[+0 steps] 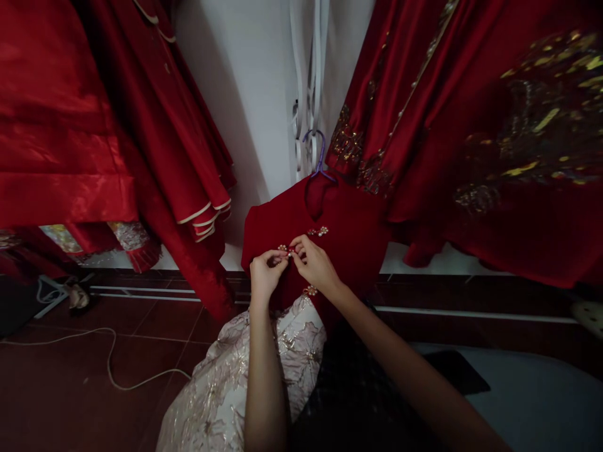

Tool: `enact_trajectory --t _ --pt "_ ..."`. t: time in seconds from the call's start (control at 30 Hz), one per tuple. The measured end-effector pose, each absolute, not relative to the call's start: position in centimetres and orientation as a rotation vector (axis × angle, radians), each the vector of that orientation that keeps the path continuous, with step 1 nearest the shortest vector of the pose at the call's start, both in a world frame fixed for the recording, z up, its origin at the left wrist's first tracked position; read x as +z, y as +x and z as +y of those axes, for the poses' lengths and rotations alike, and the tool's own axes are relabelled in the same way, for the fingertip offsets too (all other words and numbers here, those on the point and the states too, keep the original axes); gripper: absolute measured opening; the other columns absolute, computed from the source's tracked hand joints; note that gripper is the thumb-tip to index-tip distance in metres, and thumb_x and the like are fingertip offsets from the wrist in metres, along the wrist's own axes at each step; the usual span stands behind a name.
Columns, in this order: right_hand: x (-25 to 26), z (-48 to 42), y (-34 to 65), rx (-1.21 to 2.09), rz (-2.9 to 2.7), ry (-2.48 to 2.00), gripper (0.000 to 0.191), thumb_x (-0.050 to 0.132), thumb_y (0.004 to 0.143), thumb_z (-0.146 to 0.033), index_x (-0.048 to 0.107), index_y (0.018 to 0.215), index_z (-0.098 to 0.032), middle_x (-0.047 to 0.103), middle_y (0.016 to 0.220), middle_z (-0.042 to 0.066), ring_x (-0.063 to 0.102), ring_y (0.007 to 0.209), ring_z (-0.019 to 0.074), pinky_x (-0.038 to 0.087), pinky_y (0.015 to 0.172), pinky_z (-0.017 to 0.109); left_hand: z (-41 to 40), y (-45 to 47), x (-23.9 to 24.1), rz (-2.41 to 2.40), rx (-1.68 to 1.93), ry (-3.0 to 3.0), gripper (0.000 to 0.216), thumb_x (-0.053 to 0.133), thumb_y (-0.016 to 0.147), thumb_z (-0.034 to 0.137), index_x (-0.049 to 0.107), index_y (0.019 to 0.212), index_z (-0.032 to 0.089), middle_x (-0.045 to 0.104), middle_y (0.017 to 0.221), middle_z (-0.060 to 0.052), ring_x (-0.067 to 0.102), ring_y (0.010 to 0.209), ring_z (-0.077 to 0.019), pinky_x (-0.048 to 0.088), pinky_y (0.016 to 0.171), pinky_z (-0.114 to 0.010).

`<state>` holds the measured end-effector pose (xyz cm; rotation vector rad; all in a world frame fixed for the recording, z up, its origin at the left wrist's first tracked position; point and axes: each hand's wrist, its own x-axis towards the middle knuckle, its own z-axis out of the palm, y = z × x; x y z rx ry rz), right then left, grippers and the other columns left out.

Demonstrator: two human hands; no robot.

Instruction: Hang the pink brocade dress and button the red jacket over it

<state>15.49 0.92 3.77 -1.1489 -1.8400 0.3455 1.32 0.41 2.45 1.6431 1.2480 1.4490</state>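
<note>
A small dark red garment (348,232) hangs on a purple hanger (320,160) against the white wall. Decorative knot buttons with beads run down its front; one pair (318,231) sits near the collar, another (309,290) lower down. My left hand (264,275) and my right hand (315,263) meet at the middle button (285,250), both with fingertips pinched on it. A pale skirt (226,383) with gold floral pattern hangs below the red top, partly behind my forearms.
Long red satin gowns (94,138) hang at the left, and red gowns with gold embroidery (494,125) at the right. A white cord (110,364) lies on the dark red tiled floor. A white ornate rack (306,88) stands by the wall. A grey surface (527,389) lies at lower right.
</note>
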Motion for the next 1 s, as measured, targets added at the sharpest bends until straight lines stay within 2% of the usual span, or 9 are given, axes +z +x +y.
enact_trajectory --t 0.2,0.33,0.43,0.57,0.73,0.87,1.0 --pt "5.0 -2.1 18.1 0.579 -1.883 -1.220 0.016 0.053 0.077 -0.020 0.055 0.093 -0.019 0.065 0.090 0.005 0.063 0.073 0.0135 0.052 0.068 0.028 0.1 0.1 2.6 1.235 1.400 1.669 0.022 0.055 0.074 0.020 0.062 0.095 0.015 0.068 0.090 -0.008 0.064 0.081 -0.0133 0.050 0.078 -0.028" --pt "6.2 -5.5 20.8 0.816 -2.002 -1.326 0.012 0.055 0.078 -0.027 0.062 0.086 -0.021 0.067 0.071 0.002 0.061 0.054 0.0131 0.049 0.049 0.025 -1.5 -2.4 2.7 1.422 1.121 1.823 0.014 0.057 0.070 0.015 0.063 0.082 0.018 0.068 0.084 -0.005 0.064 0.075 -0.0148 0.049 0.070 -0.027" --pt "6.2 -6.2 21.7 0.886 -2.057 -1.360 0.013 0.055 0.078 -0.029 0.064 0.083 -0.021 0.066 0.063 0.002 0.059 0.047 0.0134 0.045 0.042 0.024 -2.7 -3.6 2.6 1.459 0.917 1.830 0.017 0.059 0.066 0.012 0.062 0.081 0.019 0.066 0.077 -0.003 0.062 0.068 -0.0145 0.048 0.064 -0.025" --pt "4.7 -5.3 21.0 0.773 -2.126 -1.443 0.017 0.061 0.073 -0.032 0.060 0.084 -0.020 0.065 0.063 0.002 0.059 0.052 0.0144 0.044 0.049 0.025 -2.7 -3.3 2.4 1.416 0.848 1.797 0.025 0.066 0.063 0.017 0.058 0.086 0.018 0.063 0.076 -0.002 0.061 0.068 -0.0136 0.047 0.061 -0.023" --pt "2.4 -4.2 19.4 0.633 -2.247 -1.596 0.029 0.070 0.060 -0.030 0.054 0.082 -0.018 0.063 0.075 0.004 0.058 0.068 0.0150 0.040 0.060 0.024 -1.2 -1.6 1.7 1.197 0.819 1.838 0.030 0.068 0.066 0.030 0.056 0.090 0.016 0.062 0.075 -0.002 0.059 0.068 -0.0114 0.046 0.064 -0.022" --pt "2.2 -3.8 19.3 0.673 -2.236 -1.590 0.024 0.065 0.056 -0.018 0.051 0.075 -0.019 0.062 0.073 0.001 0.055 0.065 0.0125 0.038 0.058 0.022 -0.9 -1.4 1.5 1.179 0.679 1.865 0.028 0.066 0.064 0.020 0.061 0.092 0.015 0.063 0.074 -0.001 0.058 0.065 -0.0103 0.046 0.064 -0.022" --pt "3.9 -4.0 20.4 0.741 -2.110 -1.525 0.018 0.064 0.057 -0.020 0.049 0.068 -0.019 0.060 0.065 -0.001 0.054 0.060 0.0112 0.037 0.054 0.021 -1.2 -1.8 1.8 1.197 0.660 1.871 0.030 0.063 0.064 0.013 0.065 0.094 0.015 0.065 0.079 -0.002 0.060 0.071 -0.0109 0.047 0.069 -0.022"
